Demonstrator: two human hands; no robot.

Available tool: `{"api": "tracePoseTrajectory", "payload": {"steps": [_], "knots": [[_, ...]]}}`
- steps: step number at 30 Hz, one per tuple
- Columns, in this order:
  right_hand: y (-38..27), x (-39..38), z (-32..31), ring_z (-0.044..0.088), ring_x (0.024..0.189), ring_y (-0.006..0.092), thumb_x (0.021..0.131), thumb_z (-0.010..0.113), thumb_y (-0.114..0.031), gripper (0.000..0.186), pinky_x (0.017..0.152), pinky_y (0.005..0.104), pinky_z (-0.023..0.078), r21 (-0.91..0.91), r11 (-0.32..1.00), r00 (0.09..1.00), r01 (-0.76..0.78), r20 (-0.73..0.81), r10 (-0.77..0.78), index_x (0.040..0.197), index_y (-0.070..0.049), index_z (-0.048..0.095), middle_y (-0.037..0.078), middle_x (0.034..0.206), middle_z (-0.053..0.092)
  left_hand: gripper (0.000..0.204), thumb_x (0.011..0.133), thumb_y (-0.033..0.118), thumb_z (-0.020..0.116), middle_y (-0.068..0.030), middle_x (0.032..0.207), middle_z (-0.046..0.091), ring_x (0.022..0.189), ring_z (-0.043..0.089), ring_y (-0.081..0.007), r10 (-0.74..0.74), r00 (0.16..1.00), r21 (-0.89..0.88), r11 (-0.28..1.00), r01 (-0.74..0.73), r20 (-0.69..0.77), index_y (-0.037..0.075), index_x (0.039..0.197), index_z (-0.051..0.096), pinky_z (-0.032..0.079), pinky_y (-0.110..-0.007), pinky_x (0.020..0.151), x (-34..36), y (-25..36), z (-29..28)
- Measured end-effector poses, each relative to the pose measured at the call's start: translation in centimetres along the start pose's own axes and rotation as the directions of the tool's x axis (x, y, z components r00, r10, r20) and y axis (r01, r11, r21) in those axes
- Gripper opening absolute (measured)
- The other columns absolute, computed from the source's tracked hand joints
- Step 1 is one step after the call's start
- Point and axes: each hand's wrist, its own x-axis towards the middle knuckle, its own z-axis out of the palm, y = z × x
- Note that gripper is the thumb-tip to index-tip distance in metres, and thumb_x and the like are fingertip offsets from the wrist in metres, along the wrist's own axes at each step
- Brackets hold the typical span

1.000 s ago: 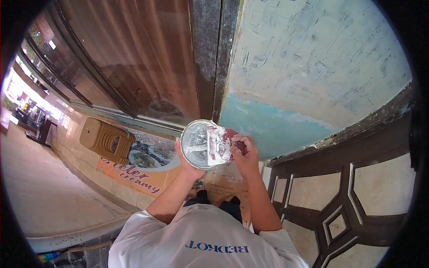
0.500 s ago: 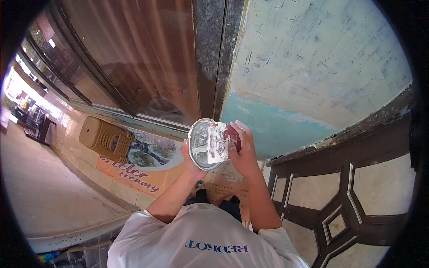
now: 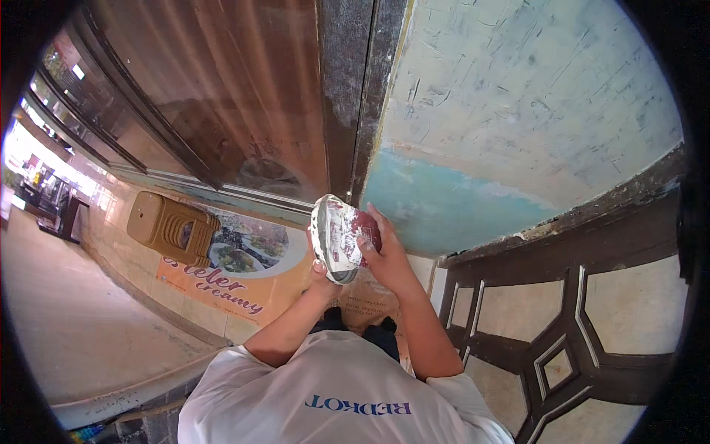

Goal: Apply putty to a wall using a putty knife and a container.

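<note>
My left hand (image 3: 321, 286) grips a round, shallow tub (image 3: 344, 277) from its near left side; the rim is crusted with white paste. Over the tub's mouth lies a wide, flat putty scraper (image 3: 345, 240), smeared white with a dark red part at its right. My right hand (image 3: 386, 259) is closed on that red part, its thumb on top. The scraper covers most of the tub's inside. Ahead on the right is a wall (image 3: 532, 96) coated in pale filler, with a turquoise band (image 3: 436, 203) along its lower part.
A dark door frame (image 3: 344, 96) and brown curtained glass (image 3: 244, 89) stand ahead on the left. Stacked tan plastic stools (image 3: 170, 228) sit on the floor by an orange printed banner (image 3: 211, 292). To the right is a dark wooden lattice panel (image 3: 518, 342).
The tub has tilted so less of its inside shows. The scraper has moved left across its mouth, and my right hand has shifted left and slightly nearer with it.
</note>
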Motion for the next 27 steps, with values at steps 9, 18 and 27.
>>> {"api": "tracePoseTrajectory", "payload": {"steps": [9, 18, 27], "knots": [[-2.3, 1.0, 0.9, 0.055, 0.116, 0.0172, 0.092, 0.06, -0.001, 0.061, 0.1, 0.0312, 0.045, 0.391, 0.906, 0.985, -0.163, 0.01, 0.173, 0.148, -0.005, 0.035, 0.012, 0.131, 0.054, 0.109, 0.069, 0.071, 0.063, -0.0128, 0.143, 0.044, 0.129, 0.048, -0.03, -0.098, 0.994, 0.062, 0.994, 0.095, 0.039, 0.01, 0.151, 0.027, 0.041, -0.047, 0.109, -0.4, 0.3, -2.1], [-0.3, 1.8, 0.4, 0.061, 0.103, 0.0121, 0.094, 0.062, -0.005, 0.046, 0.086, 0.0278, 0.052, 0.521, 0.75, 0.913, -0.408, 0.235, 0.333, 0.137, -0.005, 0.047, 0.006, 0.117, 0.063, 0.105, 0.077, 0.086, 0.035, -0.0127, 0.145, 0.046, 0.131, 0.047, -0.0309, -0.152, 0.987, -0.003, 0.988, 0.152, 0.052, 0.01, 0.149, 0.035, 0.04, -0.046, 0.109, 1.2, 3.4, -1.5], [3.4, 0.9, -2.1, 0.068, 0.085, 0.0137, 0.099, 0.057, -0.018, 0.033, 0.069, 0.0251, 0.056, 0.649, 0.692, 0.94, -0.316, 0.113, 0.323, 0.128, -0.003, 0.051, 0.009, 0.112, 0.066, 0.09, 0.085, 0.08, 0.021, -0.0091, 0.145, 0.047, 0.129, 0.048, -0.0326, -0.269, 0.926, -0.201, 0.955, 0.22, -0.266, 0.016, 0.147, 0.041, 0.039, -0.05, 0.108, 2.9, 4.0, -0.7]]}}
